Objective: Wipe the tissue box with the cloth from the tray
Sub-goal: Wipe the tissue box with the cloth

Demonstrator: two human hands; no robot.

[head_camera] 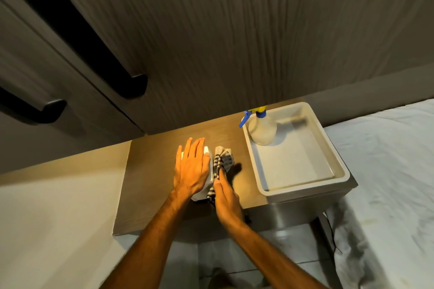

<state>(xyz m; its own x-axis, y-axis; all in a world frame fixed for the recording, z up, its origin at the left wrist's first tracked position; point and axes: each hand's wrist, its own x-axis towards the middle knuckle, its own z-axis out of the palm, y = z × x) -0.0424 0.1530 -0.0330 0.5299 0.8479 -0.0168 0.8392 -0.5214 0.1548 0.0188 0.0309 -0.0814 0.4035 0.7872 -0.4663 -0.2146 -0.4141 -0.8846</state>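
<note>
A white tissue box [209, 172] stands on the wooden bedside table [152, 171], mostly hidden under my hands. My left hand [191, 169] lies flat on its top, fingers spread and pointing away from me. My right hand [226, 197] presses a black-and-white checked cloth [222, 159] against the box's right side; the cloth runs along that side from the far end down under my palm. The grey tray [338, 162] sits to the right of the box.
A translucent spray bottle [262, 130] with a blue and yellow trigger stands in the tray's far left corner. A bed with a white sheet [387, 171] borders the table on the right. Wardrobe doors with dark handles [131, 82] rise at the left.
</note>
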